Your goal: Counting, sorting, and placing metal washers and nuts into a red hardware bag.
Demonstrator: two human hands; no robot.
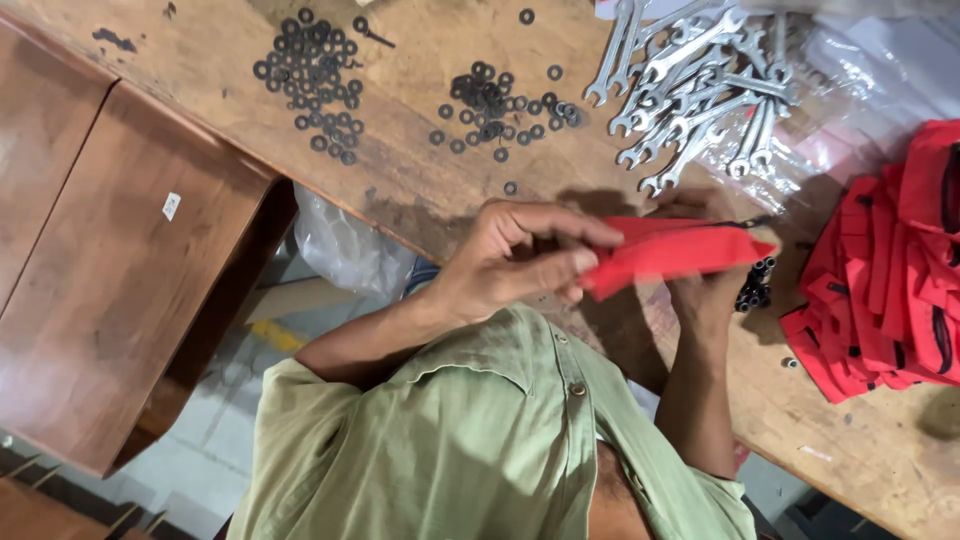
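Dark washers (315,80) lie scattered on the wooden surface (200,50). The left hand (510,260) pinches the near end of a red pouch (680,250); the right hand (715,290), mostly hidden behind it, grips its far end. Spanners (700,90) and a red pile (890,270) are cut off.

both hands raised together, left hand (515,255) pinching, right hand (710,290) cupped beneath.
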